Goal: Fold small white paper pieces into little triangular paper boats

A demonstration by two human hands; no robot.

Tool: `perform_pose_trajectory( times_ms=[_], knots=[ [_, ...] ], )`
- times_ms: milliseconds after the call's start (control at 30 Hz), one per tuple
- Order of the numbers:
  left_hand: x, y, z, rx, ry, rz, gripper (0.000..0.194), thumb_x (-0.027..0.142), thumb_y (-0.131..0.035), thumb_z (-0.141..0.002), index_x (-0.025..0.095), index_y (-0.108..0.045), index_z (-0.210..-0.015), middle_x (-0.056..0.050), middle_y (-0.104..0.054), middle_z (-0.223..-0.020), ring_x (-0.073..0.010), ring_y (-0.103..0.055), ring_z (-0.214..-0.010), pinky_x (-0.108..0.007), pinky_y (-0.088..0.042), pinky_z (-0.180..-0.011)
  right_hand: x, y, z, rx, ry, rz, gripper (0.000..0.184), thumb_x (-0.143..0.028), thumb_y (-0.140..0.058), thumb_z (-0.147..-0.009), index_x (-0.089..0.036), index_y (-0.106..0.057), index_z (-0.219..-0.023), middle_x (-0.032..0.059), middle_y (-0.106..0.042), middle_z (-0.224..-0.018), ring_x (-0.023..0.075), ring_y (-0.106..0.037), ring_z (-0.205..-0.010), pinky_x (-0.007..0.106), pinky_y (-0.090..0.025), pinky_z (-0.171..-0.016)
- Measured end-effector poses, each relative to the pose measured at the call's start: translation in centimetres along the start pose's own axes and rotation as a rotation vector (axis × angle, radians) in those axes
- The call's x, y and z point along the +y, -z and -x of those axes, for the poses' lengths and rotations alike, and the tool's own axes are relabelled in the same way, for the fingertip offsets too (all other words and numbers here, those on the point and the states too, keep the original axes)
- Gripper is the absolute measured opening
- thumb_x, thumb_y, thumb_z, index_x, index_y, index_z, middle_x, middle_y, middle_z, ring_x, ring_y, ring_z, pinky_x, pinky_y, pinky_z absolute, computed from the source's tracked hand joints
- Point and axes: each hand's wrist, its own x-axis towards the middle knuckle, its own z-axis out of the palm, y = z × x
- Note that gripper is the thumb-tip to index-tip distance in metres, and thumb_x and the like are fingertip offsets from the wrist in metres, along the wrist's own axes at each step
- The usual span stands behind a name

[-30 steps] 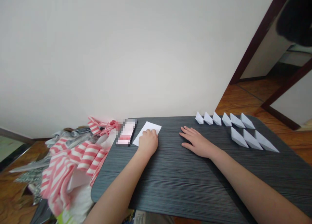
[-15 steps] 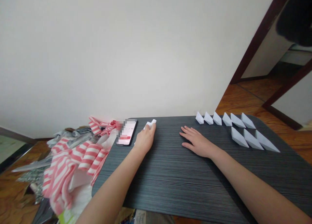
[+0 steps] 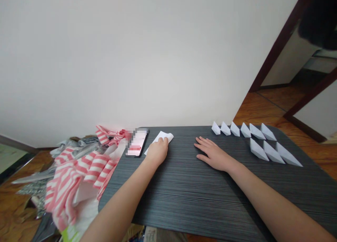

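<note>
Left hand [image 3: 157, 152] down on a partly folded white paper sheet [image 3: 168, 137], fingers [image 3: 162, 141] curled over the sheet and bearing on it from above. One end of the sheet poking out just beyond the fingertips, another corner showing past the little-finger side, the rest hidden under the hand. Any actual pinch between fingers and thumb: impossible to tell from this view.

Right hand [image 3: 214, 154] palm down on a dark grey wood-grain tabletop [image 3: 184, 200], fingers [image 3: 201, 143] released, spread and flat, touching only the tabletop. Nothing held.

Just left of the left fingertips, a smartphone [image 3: 137, 142] with a pixelated screen, lying on the tabletop and almost touching the sheet. To the right of the right fingertips, well apart from them, nine folded white paper boats [image 3: 263, 143] in two rows near the far edge: six in the far row, three larger ones in the near row.

Further left of the left fingers, beyond the table edge, a heap of pink-and-white striped fabric [image 3: 76, 175]. Past the fingertips, a white wall [image 3: 131, 59]. Off to the right, a wooden floor [image 3: 263, 105].
</note>
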Motion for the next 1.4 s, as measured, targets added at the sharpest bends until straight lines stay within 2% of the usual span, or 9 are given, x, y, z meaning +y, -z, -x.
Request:
perform_pose_trajectory(
  times_ms=[133,267,433,667,800,933,1033,1133,1400],
  knots=[
    [-0.1,0.5,-0.1,0.01,0.02,-0.018,0.033,0.024,-0.026,-0.091,0.017,-0.038,-0.122,-0.013,-0.054,-0.1,-0.0234,-0.061,-0.081,-0.037,-0.047,-0.071,0.0,0.0,0.1,0.009,0.003,-0.012,0.056,-0.05,-0.042,-0.087,-0.023,-0.04,-0.136,0.0057,-0.026,-0.147,0.0259,-0.019,-0.136,0.047,-0.018,-0.11],
    [-0.7,1.2,-0.1,0.017,0.005,-0.031,0.053,0.012,-0.028,-0.088,0.027,-0.019,-0.138,-0.013,-0.048,-0.112,-0.0205,-0.061,-0.082,-0.034,-0.047,-0.074,0.1,0.0,0.1,0.014,0.006,-0.014,0.055,-0.049,-0.042,-0.087,-0.022,-0.041,-0.135,0.006,-0.026,-0.147,0.0258,-0.019,-0.136,0.047,-0.018,-0.11],
    [-1.5,1.5,-0.4,-0.023,-0.049,-0.03,0.044,0.012,-0.032,-0.087,0.029,-0.041,-0.127,-0.011,-0.038,-0.125,-0.0178,-0.06,-0.088,-0.032,-0.046,-0.078,0.1,0.1,0.2,0.008,0.004,-0.033,0.055,-0.049,-0.043,-0.087,-0.024,-0.04,-0.135,0.0053,-0.026,-0.147,0.0263,-0.019,-0.136,0.048,-0.018,-0.11],
    [-1.3,1.2,-0.3,0.01,-0.093,-0.031,0.034,0.025,-0.025,-0.091,0.024,-0.048,-0.117,-0.011,-0.052,-0.111,-0.0225,-0.061,-0.083,-0.036,-0.047,-0.072,0.2,0.0,0.2,0.01,0.003,-0.009,0.055,-0.049,-0.043,-0.087,-0.023,-0.041,-0.135,0.0057,-0.026,-0.147,0.0254,-0.019,-0.136,0.047,-0.018,-0.11],
    [-0.9,1.3,-0.1,-0.069,-0.09,-0.025,0.047,0.016,-0.03,-0.088,0.028,-0.032,-0.133,-0.011,-0.06,-0.103,-0.0234,-0.061,-0.086,-0.035,-0.045,-0.074,0.3,-0.1,0.2,0.015,0.001,-0.02,0.054,-0.048,-0.044,-0.087,-0.024,-0.041,-0.135,0.0054,-0.026,-0.147,0.0257,-0.019,-0.136,0.048,-0.018,-0.11],
    [-0.4,1.3,-0.1,-0.052,0.022,-0.004,0.064,0.01,-0.032,-0.084,0.017,-0.007,-0.142,-0.013,-0.064,-0.091,-0.0234,-0.063,-0.081,-0.034,-0.046,-0.072,0.4,-0.1,0.2,0.009,0.006,-0.015,0.055,-0.049,-0.043,-0.087,-0.024,-0.041,-0.135,0.005,-0.026,-0.147,0.0258,-0.019,-0.136,0.048,-0.018,-0.11],
    [-0.2,1.1,-0.4,-0.033,0.125,0.03,0.05,0.013,-0.033,-0.083,0.011,-0.033,-0.133,-0.016,-0.064,-0.088,-0.0267,-0.063,-0.081,-0.037,-0.046,-0.071,0.3,0.0,0.2,0.006,0.004,-0.007,0.055,-0.049,-0.043,-0.087,-0.024,-0.041,-0.135,0.0052,-0.026,-0.147,0.0258,-0.019,-0.136,0.047,-0.019,-0.11],
    [-0.1,1.0,-0.7,-0.048,0.169,0.058,0.033,0.017,-0.033,-0.084,0.012,-0.059,-0.103,-0.017,-0.064,-0.089,-0.0282,-0.062,-0.084,-0.038,-0.047,-0.072,0.3,0.0,0.2,0.007,0.004,-0.015,0.055,-0.048,-0.043,-0.087,-0.023,-0.041,-0.135,0.0055,-0.026,-0.147,0.0261,-0.019,-0.136,0.048,-0.018,-0.11],
    [0.2,0.8,-1.2,-0.041,0.212,0.09,0.036,0.029,-0.033,-0.087,0.013,-0.066,-0.089,-0.017,-0.065,-0.089,-0.0286,-0.062,-0.086,-0.039,-0.047,-0.074,0.3,-0.1,0.2,0.008,0.003,-0.012,0.055,-0.049,-0.043,-0.087,-0.024,-0.04,-0.136,0.005,-0.026,-0.147,0.0257,-0.019,-0.136,0.048,-0.018,-0.11]
  ],
)
